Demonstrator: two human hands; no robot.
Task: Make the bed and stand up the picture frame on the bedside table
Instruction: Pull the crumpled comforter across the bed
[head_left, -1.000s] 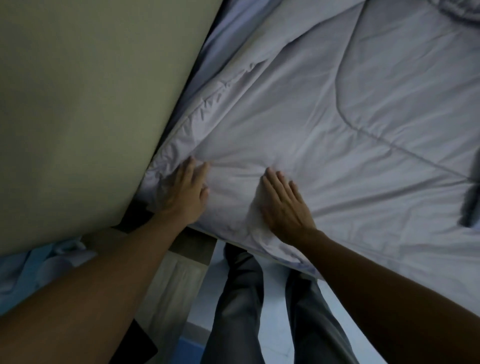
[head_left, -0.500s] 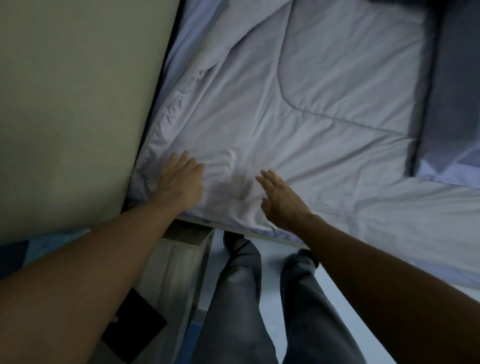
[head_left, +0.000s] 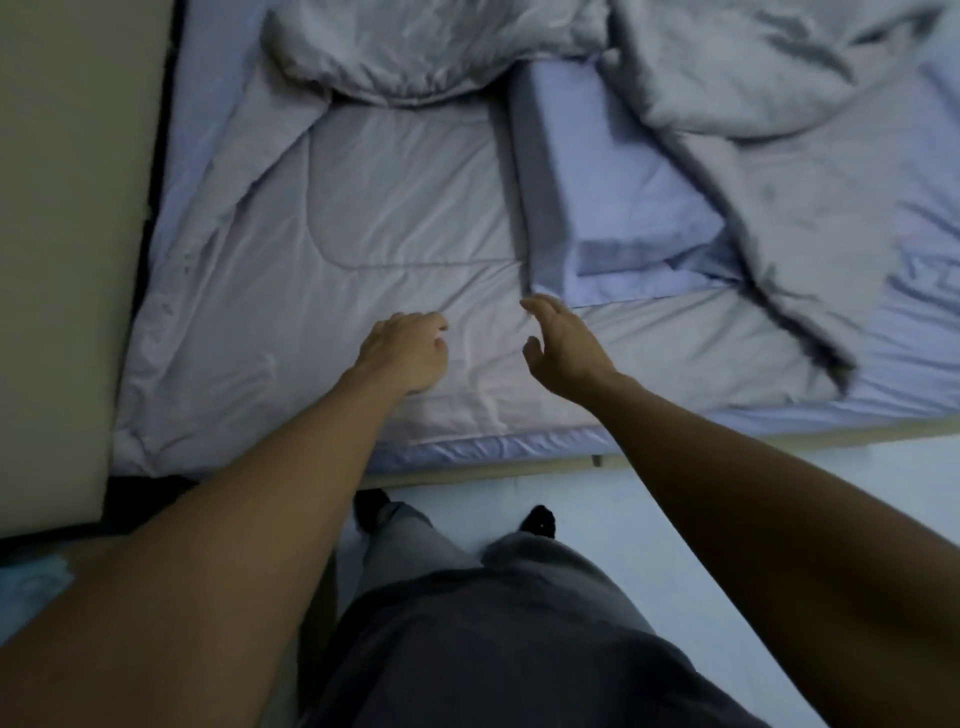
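A pale grey quilted duvet (head_left: 322, 249) lies flat over the left part of the bed, its near edge along the mattress side. Further right it is folded back and bunched (head_left: 769, 130), baring the blue sheet (head_left: 623, 208). My left hand (head_left: 408, 353) hovers palm down just over the flat part, fingers loosely curled and holding nothing. My right hand (head_left: 563, 345) is raised beside it, fingers relaxed and apart, near the folded edge. The picture frame and bedside table are out of view.
A beige padded headboard (head_left: 67, 234) runs down the left side. The bed's pale frame edge (head_left: 519, 467) crosses in front of my legs (head_left: 467, 597), which stand on a light floor (head_left: 675, 509). More crumpled duvet (head_left: 415, 47) lies at the far side.
Both hands have lifted off the duvet corner by the headboard and moved right along the bed. The view has swung right, showing the folded-back duvet and blue sheet.
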